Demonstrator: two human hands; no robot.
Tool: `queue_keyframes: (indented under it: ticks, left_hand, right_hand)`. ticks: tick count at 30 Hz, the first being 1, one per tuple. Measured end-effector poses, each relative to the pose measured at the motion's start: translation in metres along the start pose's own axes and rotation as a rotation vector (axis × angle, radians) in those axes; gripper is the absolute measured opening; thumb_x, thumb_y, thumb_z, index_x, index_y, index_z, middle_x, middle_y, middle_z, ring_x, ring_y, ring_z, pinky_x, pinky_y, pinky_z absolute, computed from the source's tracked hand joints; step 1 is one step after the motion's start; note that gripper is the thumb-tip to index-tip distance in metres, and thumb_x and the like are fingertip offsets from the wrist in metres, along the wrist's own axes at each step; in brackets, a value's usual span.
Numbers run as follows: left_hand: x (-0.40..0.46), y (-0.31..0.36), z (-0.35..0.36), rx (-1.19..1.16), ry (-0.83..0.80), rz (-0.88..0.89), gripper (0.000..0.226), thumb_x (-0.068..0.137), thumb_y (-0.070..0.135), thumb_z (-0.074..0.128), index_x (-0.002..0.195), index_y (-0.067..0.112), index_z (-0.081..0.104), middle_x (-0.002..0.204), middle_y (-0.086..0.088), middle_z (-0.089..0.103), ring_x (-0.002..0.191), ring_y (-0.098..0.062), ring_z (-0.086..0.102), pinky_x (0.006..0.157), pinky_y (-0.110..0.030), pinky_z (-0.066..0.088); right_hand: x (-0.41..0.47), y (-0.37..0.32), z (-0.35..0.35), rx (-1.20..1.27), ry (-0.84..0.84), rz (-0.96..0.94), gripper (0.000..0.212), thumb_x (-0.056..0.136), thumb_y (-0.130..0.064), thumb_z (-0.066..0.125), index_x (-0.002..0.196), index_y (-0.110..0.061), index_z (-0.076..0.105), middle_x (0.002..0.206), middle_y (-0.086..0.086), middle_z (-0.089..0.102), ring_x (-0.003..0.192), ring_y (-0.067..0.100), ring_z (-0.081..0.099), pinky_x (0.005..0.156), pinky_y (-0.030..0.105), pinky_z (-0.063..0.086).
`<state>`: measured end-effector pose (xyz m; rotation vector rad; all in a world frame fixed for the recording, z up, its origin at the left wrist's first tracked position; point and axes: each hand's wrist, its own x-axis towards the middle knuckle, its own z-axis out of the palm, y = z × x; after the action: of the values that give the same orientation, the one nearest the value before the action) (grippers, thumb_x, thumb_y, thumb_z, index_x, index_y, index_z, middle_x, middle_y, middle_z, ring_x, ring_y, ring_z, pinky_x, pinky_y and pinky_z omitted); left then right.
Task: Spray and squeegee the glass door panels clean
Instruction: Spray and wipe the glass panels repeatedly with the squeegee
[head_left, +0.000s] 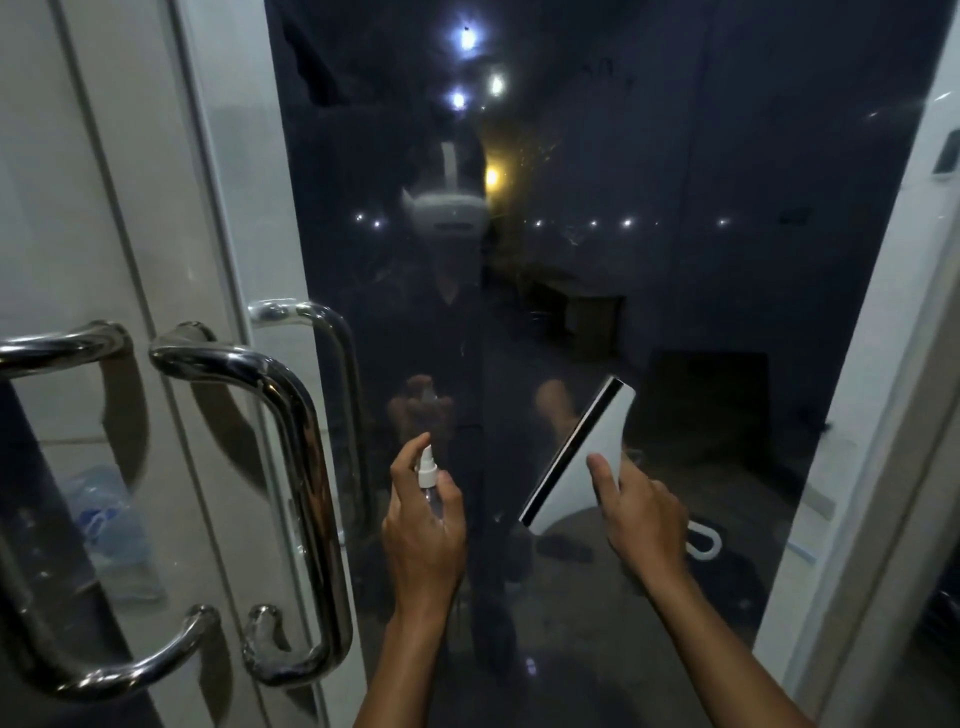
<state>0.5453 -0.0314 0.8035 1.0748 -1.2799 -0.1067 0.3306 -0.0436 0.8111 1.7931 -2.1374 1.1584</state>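
Observation:
A dark glass door panel fills the middle of the head view, with reflections of lights and of me in it. My left hand grips a small clear spray bottle with a white nozzle, the index finger raised over its top, pointed at the glass. My right hand holds a white squeegee by its handle. Its black blade edge runs diagonally and lies close to or against the lower glass; contact is unclear.
A white door frame stands left of the panel with chrome pull handles. Another glass door with a chrome handle is further left. A second white frame borders the panel on the right.

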Motion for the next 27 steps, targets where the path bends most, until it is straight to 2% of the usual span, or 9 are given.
queue_keyframes:
  ticks: [4,7,11,14,17,20,23,25,27]
  left_hand:
    - [-0.008,-0.006,-0.001,0.018,-0.021,-0.024,0.040,0.094,0.042,0.039,0.133,0.034,0.042,0.092,-0.006,0.063,0.071,-0.023,0.062,0.060,-0.044,0.053]
    - [-0.016,-0.009,-0.002,0.021,-0.050,-0.042,0.039,0.094,0.043,0.038,0.132,0.037,0.041,0.091,-0.005,0.063,0.070,-0.019,0.061,0.060,-0.040,0.051]
    - [-0.028,-0.016,-0.005,0.061,-0.072,-0.053,0.040,0.092,0.043,0.037,0.131,0.036,0.041,0.091,-0.007,0.064,0.069,-0.026,0.061,0.058,-0.041,0.051]
    - [-0.035,-0.022,-0.009,0.088,-0.089,-0.059,0.039,0.092,0.042,0.036,0.131,0.037,0.041,0.090,-0.006,0.064,0.068,-0.024,0.061,0.057,-0.037,0.048]
    - [-0.040,-0.024,-0.012,0.094,-0.101,-0.050,0.037,0.094,0.036,0.040,0.131,0.034,0.041,0.090,-0.002,0.063,0.069,-0.020,0.060,0.060,-0.031,0.043]
    - [-0.042,-0.028,-0.015,0.095,-0.099,-0.062,0.037,0.095,0.029,0.044,0.131,0.034,0.041,0.097,-0.003,0.065,0.073,-0.021,0.062,0.063,-0.032,0.045]
    - [-0.043,-0.033,-0.017,0.107,-0.102,-0.077,0.039,0.094,0.037,0.041,0.133,0.034,0.041,0.105,-0.006,0.067,0.081,-0.027,0.066,0.066,-0.040,0.053]
    - [-0.044,-0.037,-0.018,0.118,-0.102,-0.078,0.040,0.094,0.040,0.040,0.133,0.034,0.041,0.110,-0.007,0.067,0.088,-0.031,0.067,0.069,-0.044,0.055]
    - [-0.046,-0.042,-0.020,0.124,-0.105,-0.084,0.041,0.093,0.040,0.040,0.134,0.035,0.042,0.110,-0.008,0.067,0.089,-0.031,0.066,0.069,-0.044,0.054]
  right_hand:
    - [-0.005,0.011,0.031,0.196,0.010,0.144,0.060,0.098,-0.063,0.027,0.106,-0.017,0.066,0.095,0.012,0.071,0.093,0.037,0.064,0.072,0.037,0.042]
    - [-0.028,0.027,0.062,0.484,0.002,0.350,0.075,0.091,-0.069,0.027,0.108,-0.008,0.067,0.107,0.018,0.070,0.103,0.039,0.063,0.084,0.042,0.048]
    - [-0.073,0.047,0.098,0.641,-0.088,0.587,0.070,0.098,-0.054,0.033,0.115,0.007,0.064,0.119,0.030,0.064,0.117,0.042,0.058,0.096,0.039,0.043]
    - [-0.087,0.048,0.105,0.681,-0.072,0.667,0.076,0.095,-0.059,0.030,0.112,0.007,0.063,0.119,0.030,0.063,0.115,0.044,0.058,0.097,0.041,0.044]
    - [-0.079,0.034,0.102,0.763,-0.016,0.671,0.062,0.103,-0.047,0.035,0.120,0.006,0.062,0.124,0.028,0.062,0.118,0.043,0.057,0.097,0.039,0.043]
    - [-0.065,-0.002,0.101,0.845,0.008,0.621,0.054,0.103,-0.046,0.036,0.103,0.001,0.063,0.099,0.022,0.068,0.094,0.037,0.065,0.080,0.033,0.046]
    - [-0.064,-0.027,0.110,0.887,0.035,0.632,0.044,0.103,-0.045,0.039,0.083,-0.009,0.056,0.072,0.010,0.062,0.070,0.031,0.064,0.072,0.037,0.050]
    - [-0.071,-0.029,0.116,0.915,0.039,0.661,0.039,0.104,-0.043,0.040,0.081,-0.015,0.055,0.070,0.006,0.061,0.068,0.030,0.064,0.072,0.036,0.051]
    - [-0.084,-0.017,0.126,0.903,0.007,0.718,0.041,0.104,-0.043,0.040,0.087,-0.010,0.059,0.077,0.010,0.064,0.072,0.030,0.065,0.070,0.030,0.052]
